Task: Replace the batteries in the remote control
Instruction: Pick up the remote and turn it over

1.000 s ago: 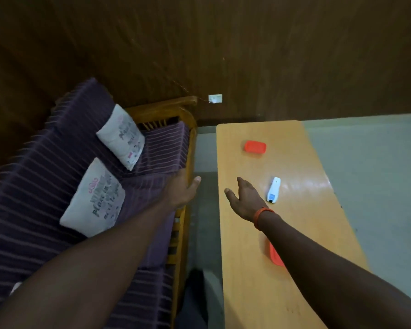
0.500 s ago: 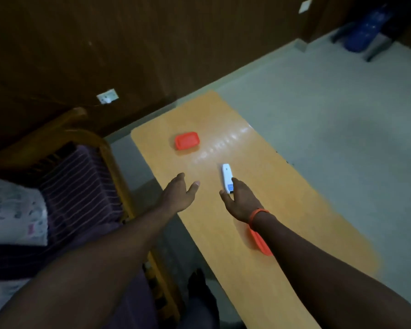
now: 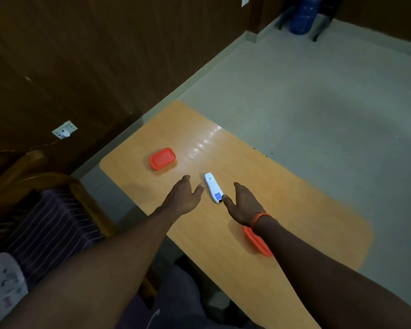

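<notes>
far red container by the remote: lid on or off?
On. The red container beyond the remote control shows a flat closed top with a raised rim; no opening or contents visible.

A white remote is seen lying on the table between two spread, empty hands: the left just beside it, the right touching its near end. A red box is set farther left.

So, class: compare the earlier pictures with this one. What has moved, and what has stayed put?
Both hands moved over the table: left hand from the sofa side, right hand closing in, thumb at the white remote. Neither grips it. Remote and red containers stayed put.
</notes>
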